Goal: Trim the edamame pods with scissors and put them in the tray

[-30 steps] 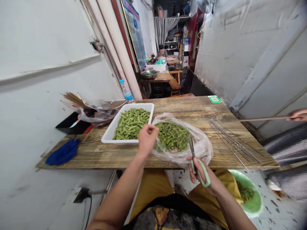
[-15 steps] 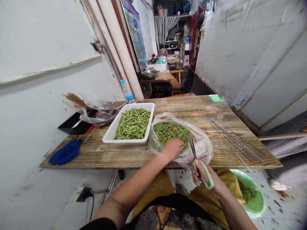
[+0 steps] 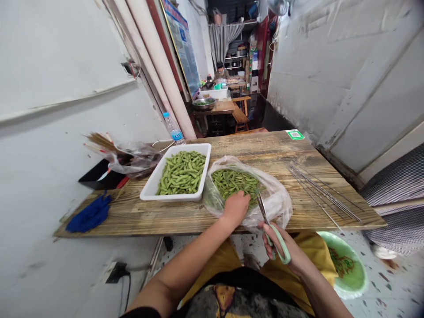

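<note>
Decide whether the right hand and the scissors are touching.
Touching. The head view shows the right hand gripping the scissors by their pale green handles, with the thumb against them.

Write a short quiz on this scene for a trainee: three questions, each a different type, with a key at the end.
1. Which hand holds the scissors?
A) Left
B) Right
C) Both

2. True or false: the white plastic tray stands to the left of the clear plastic bag.

3. Fill in the blank: the left hand reaches into the clear plastic bag, which holds green ____.

Key:
1. B, the right hand.
2. True.
3. Soybean pods.
</note>
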Action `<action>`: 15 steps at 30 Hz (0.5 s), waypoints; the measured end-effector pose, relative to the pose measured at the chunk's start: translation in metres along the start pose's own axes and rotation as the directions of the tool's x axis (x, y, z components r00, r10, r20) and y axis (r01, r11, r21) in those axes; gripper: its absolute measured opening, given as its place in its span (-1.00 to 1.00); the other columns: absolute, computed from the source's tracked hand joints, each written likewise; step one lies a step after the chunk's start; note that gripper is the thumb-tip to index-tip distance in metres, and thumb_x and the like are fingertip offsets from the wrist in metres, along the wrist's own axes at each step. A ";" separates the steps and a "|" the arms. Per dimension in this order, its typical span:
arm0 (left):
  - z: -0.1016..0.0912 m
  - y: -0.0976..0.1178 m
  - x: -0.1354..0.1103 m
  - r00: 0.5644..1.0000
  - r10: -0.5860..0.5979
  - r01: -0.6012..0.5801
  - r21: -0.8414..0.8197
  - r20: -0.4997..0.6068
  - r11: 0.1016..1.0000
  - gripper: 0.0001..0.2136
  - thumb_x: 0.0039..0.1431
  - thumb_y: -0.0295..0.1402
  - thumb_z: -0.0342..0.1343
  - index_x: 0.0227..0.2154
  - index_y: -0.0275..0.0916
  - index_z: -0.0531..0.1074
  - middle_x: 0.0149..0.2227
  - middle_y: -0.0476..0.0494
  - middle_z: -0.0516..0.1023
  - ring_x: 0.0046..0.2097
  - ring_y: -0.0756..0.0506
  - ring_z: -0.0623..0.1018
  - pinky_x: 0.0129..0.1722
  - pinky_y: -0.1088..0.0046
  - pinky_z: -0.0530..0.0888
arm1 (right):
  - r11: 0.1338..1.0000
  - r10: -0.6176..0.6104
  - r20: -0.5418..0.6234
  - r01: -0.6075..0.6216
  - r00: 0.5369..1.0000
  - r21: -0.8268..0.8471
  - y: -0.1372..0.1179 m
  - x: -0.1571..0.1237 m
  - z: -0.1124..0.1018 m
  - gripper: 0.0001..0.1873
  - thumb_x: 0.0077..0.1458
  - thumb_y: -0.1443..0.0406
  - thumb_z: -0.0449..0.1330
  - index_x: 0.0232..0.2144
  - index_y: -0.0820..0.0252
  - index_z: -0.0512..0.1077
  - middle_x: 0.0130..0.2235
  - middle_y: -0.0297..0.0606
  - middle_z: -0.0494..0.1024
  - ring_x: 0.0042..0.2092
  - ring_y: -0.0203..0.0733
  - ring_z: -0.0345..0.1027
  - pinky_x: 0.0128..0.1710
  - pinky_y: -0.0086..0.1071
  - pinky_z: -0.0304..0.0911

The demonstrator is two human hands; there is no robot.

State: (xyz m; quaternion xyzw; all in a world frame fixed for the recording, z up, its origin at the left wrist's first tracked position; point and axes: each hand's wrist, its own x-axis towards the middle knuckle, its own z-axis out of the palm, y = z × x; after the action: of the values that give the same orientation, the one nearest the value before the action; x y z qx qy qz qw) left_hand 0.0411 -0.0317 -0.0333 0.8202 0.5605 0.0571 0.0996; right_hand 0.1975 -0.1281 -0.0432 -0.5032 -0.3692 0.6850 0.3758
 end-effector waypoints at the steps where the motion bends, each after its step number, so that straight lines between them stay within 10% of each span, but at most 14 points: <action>1: -0.001 0.000 0.001 1.000 0.025 -0.025 0.017 -0.014 1.000 -0.77 0.20 -0.39 -0.07 -0.27 -0.27 0.50 -0.17 -0.31 0.45 -0.14 -0.19 0.46 -0.18 0.36 0.36 | 1.000 0.001 -0.003 -0.001 1.000 0.000 -0.001 -0.001 0.000 -0.52 -0.05 -0.11 0.21 -0.33 0.15 0.30 -0.57 -0.50 0.25 -0.62 -0.41 0.11 -0.67 -0.50 0.11; 10: 0.001 -0.006 0.007 0.995 0.090 -0.098 -0.213 -0.050 0.972 -0.80 0.15 -0.43 0.02 -0.33 -0.24 0.58 -0.09 -0.23 0.48 -0.06 -0.15 0.44 -0.06 0.39 0.33 | 1.000 0.000 -0.016 0.000 1.000 0.021 0.001 -0.001 -0.005 -0.51 -0.05 -0.11 0.21 -0.32 0.15 0.31 -0.55 -0.49 0.26 -0.63 -0.41 0.11 -0.69 -0.51 0.09; 15: -0.008 -0.017 0.008 0.993 -0.112 0.060 -0.693 -0.031 0.719 -0.84 0.06 -0.34 0.13 -0.36 -0.25 0.59 -0.32 -0.13 0.61 -0.27 -0.08 0.52 -0.22 0.47 0.37 | 0.997 -0.025 0.018 0.026 1.000 -0.069 0.006 0.003 -0.009 -0.50 -0.03 -0.09 0.20 -0.21 0.15 0.33 -0.56 -0.52 0.25 -0.63 -0.41 0.09 -0.69 -0.51 0.09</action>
State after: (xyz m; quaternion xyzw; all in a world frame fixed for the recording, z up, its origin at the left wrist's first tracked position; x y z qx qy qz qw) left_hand 0.0271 -0.0179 -0.0297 0.6947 0.5395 0.2858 0.3803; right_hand 0.2045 -0.1272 -0.0518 -0.5053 -0.4024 0.6713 0.3636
